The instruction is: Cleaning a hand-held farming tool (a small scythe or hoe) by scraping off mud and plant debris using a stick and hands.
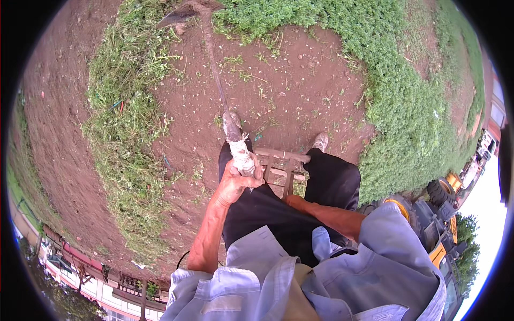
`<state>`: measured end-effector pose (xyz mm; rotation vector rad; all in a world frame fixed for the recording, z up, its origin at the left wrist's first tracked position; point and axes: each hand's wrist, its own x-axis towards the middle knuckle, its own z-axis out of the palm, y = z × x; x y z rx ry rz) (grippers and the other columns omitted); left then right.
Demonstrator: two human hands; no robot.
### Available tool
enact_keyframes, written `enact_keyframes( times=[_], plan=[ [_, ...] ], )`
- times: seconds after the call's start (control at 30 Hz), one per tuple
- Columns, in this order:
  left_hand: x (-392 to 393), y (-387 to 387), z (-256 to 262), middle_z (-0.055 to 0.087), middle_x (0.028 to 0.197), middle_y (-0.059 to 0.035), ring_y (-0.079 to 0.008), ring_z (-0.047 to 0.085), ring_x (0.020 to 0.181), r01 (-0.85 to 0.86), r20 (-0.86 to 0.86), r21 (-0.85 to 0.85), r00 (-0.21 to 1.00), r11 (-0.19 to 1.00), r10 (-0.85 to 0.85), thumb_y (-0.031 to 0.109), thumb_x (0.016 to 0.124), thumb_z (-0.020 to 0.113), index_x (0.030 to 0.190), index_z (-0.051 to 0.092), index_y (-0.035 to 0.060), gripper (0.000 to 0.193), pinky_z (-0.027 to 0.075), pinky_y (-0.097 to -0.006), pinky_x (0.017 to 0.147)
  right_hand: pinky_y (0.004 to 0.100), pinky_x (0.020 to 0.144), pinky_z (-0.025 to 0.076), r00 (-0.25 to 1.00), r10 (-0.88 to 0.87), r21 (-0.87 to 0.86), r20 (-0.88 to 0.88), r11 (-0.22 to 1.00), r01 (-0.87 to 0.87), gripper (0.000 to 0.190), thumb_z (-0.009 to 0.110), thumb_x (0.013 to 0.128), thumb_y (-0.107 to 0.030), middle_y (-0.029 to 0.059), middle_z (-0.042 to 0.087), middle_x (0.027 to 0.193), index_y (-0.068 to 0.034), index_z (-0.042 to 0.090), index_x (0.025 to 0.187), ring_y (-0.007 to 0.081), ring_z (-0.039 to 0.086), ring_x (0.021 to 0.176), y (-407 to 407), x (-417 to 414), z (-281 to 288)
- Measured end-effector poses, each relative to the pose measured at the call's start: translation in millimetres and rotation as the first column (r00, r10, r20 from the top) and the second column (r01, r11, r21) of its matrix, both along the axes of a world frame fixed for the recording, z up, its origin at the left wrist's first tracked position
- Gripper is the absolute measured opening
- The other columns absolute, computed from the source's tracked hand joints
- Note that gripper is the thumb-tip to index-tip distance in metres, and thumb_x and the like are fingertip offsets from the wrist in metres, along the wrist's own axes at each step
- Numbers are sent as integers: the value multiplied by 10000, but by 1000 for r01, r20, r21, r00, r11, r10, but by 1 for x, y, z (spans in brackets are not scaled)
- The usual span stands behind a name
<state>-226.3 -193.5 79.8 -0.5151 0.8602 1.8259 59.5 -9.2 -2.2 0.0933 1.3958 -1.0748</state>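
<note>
My left hand (239, 180) is closed round the white cloth-wrapped grip of a hand hoe (215, 64). Its thin, soil-coated shank stretches away from me to a broad metal blade (180, 13) at the top of the view, by the cut greenery. Between my legs, low down, is a small wooden stool (289, 166) with a slatted frame. My right hand (296, 202) grips the near end of a stool rail; its fingers are partly hidden by the dark trousers.
Uprooted green plants (124, 80) lie in a long heap on the left. Dense low leafy crop (385, 88) grows ahead and right, around bare brown soil (281, 80). A yellow wheeled loader (433, 224) stands at right, and a building (92, 289) at lower left.
</note>
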Motion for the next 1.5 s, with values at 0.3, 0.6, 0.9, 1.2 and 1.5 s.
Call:
enact_keyframes(
  times=[0.3,0.6,0.9,1.2,1.5],
  plan=[
    [-51,77,27,600,780,-38,-159,592,684,42,11,-153,999,987,-41,-89,600,680,984,570,47,422,510,-306,655,469,874,527,976,203,8,-77,979,-203,315,635,828,-306,166,702,1081,-134,713,1081,377,666,1038,34,-72,-48],
    [-112,202,68,540,758,-54,-206,581,708,90,55,-160,995,983,-82,-114,579,701,937,513,71,445,537,-384,716,453,882,527,977,172,4,-129,985,-173,343,679,732,-221,187,699,1053,-95,719,1049,364,671,1013,122,-161,-41],
    [-209,215,-47,587,813,-34,-153,596,773,204,-31,0,979,979,-204,-101,644,735,995,554,57,425,505,-316,719,448,887,528,997,75,267,-30,961,-64,341,656,698,-143,191,697,1020,-55,702,1024,341,668,1019,155,-240,-89],
    [-224,204,-84,590,780,-53,-210,606,742,58,-147,56,988,997,-49,-130,611,731,989,552,60,459,494,-347,704,449,870,537,950,275,275,-145,934,-229,329,641,694,-185,167,722,993,-83,728,995,351,686,979,159,-239,-113],
    [-253,224,-92,578,782,-55,-208,612,742,57,-393,105,919,993,-11,-123,600,730,989,544,73,474,512,-344,695,460,897,521,925,325,182,-199,939,-290,342,629,722,-231,185,712,1033,-84,728,1014,347,674,1029,166,-230,-137]
  ],
)
